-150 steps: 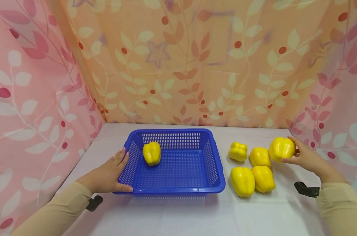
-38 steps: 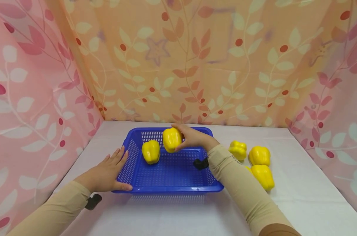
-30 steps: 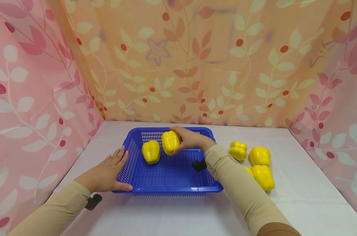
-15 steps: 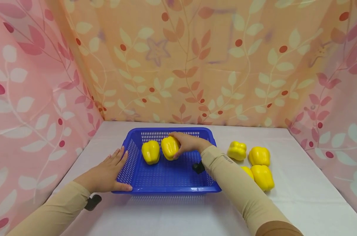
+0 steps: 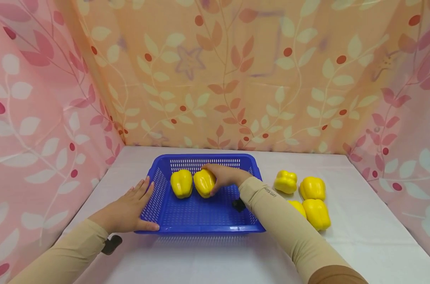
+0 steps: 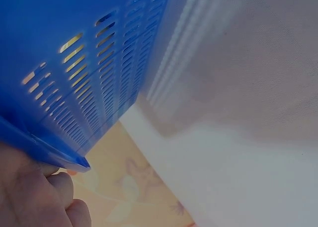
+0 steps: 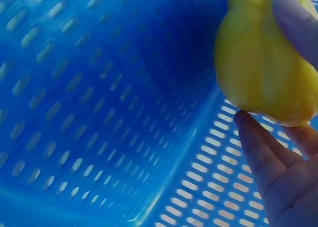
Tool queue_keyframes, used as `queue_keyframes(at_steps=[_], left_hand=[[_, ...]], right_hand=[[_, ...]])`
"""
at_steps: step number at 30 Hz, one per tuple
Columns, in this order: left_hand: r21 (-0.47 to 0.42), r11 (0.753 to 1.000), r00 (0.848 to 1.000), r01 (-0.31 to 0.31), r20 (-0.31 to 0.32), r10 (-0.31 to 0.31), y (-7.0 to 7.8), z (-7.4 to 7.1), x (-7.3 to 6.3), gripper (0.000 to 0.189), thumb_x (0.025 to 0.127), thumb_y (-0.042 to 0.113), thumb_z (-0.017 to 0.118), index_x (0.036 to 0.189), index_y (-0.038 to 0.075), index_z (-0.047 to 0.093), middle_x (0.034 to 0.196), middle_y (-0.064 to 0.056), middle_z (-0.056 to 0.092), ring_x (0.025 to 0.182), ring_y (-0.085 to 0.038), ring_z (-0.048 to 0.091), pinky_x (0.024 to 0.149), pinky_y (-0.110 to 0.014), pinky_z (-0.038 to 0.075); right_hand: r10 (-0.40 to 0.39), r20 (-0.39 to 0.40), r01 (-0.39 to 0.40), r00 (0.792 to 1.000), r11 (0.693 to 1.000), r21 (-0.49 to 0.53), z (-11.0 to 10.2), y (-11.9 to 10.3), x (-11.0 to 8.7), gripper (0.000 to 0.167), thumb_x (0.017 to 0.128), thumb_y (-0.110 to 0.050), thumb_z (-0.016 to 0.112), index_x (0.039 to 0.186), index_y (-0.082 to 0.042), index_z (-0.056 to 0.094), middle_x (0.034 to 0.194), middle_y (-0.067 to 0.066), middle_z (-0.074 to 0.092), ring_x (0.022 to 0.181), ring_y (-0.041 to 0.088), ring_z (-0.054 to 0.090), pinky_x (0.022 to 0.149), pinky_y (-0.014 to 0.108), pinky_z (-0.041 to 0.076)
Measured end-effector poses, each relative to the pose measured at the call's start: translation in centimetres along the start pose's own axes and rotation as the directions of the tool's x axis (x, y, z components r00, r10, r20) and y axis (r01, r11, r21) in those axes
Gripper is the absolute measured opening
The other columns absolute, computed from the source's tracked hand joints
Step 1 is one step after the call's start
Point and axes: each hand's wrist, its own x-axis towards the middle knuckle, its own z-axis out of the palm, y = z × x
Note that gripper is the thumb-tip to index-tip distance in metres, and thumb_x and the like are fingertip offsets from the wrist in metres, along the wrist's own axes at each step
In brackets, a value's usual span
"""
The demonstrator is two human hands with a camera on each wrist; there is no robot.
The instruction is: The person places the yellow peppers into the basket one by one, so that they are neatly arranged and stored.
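The right sleeve [image 5: 282,225], cut off below, partly hides one yellow pepper [image 5: 298,207].

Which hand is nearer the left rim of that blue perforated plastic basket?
Left. The left hand touches that rim; the right hand is farther from it, inside the basket, holding a glossy yellow bell pepper.
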Motion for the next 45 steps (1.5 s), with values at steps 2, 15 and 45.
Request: queue_keyframes(at_steps=[2,15,45], left_hand=[[-0.002,1.000,1.000,0.002,0.001,-0.002,-0.01,-0.04,0.00,0.121,0.064,0.076,0.055,0.143,-0.007,0.016,0.149,-0.026,0.004,0.136,-0.042,0.005,0.106,-0.058,0.013],[0.007,1.000,1.000,-0.006,-0.005,0.006,-0.41,0.39,0.15,0.122,0.063,0.080,0.050,0.143,-0.005,0.015,0.150,-0.025,0.002,0.137,-0.041,0.004,0.107,-0.057,0.013],[0.016,1.000,1.000,0.004,0.000,-0.004,-0.34,0.35,0.17,0.122,0.063,0.080,0.052,0.143,-0.005,0.015,0.150,-0.025,0.003,0.137,-0.042,0.005,0.107,-0.057,0.014]], right_hand=[[-0.001,0.004,0.001,1.000,1.000,-0.006,0.11,-0.02,0.02,0.087,0.062,-0.020,0.086,0.134,-0.007,0.038,0.126,0.004,0.048,0.113,0.017,0.045,0.104,0.029,0.032],[0.100,0.110,-0.097,0.989,0.995,-0.033,0.05,-0.56,-0.34,0.096,0.066,-0.026,0.083,0.143,-0.009,0.029,0.135,0.007,0.043,0.119,0.019,0.041,0.106,0.033,0.029],[-0.029,-0.009,0.028,1.000,0.992,-0.125,-0.12,-0.09,-0.13,0.072,0.074,-0.024,0.077,0.131,0.003,0.043,0.121,0.014,0.054,0.105,0.025,0.052,0.096,0.034,0.040]])
